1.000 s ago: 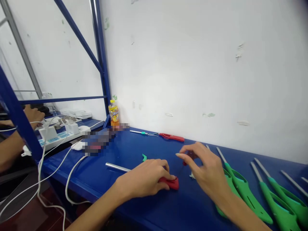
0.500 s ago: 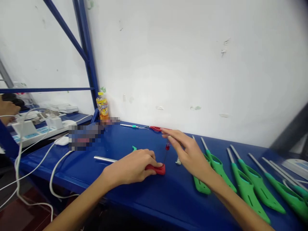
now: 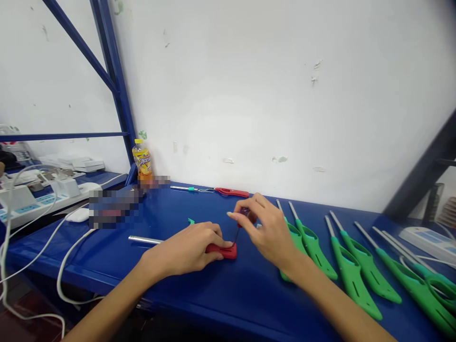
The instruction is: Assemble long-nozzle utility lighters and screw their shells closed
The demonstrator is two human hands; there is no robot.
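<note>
My left hand (image 3: 192,248) presses a red-handled lighter (image 3: 228,251) flat on the blue table, its fingers closed round the handle. A metal tube (image 3: 145,240) sticks out to the left from under that hand. In my right hand (image 3: 267,228) is a screwdriver (image 3: 245,213), its red handle pinched between thumb and fingers. The thin dark shaft slants down, and its tip meets the end of the red handle near my left thumb. Most of the screwdriver's grip is hidden by the fingers.
Several green long-nosed lighters (image 3: 356,280) lie at the right. Another red lighter (image 3: 233,192) rests along the wall, beside a yellow-capped bottle (image 3: 143,164). A small green piece (image 3: 191,221) lies behind my left hand. White cables and a power strip (image 3: 42,204) occupy the left.
My right hand has come down and its fingers have curled round the screwdriver handle; before, they were stretched out above it. My left hand still holds the red lighter. The view has shifted slightly.
</note>
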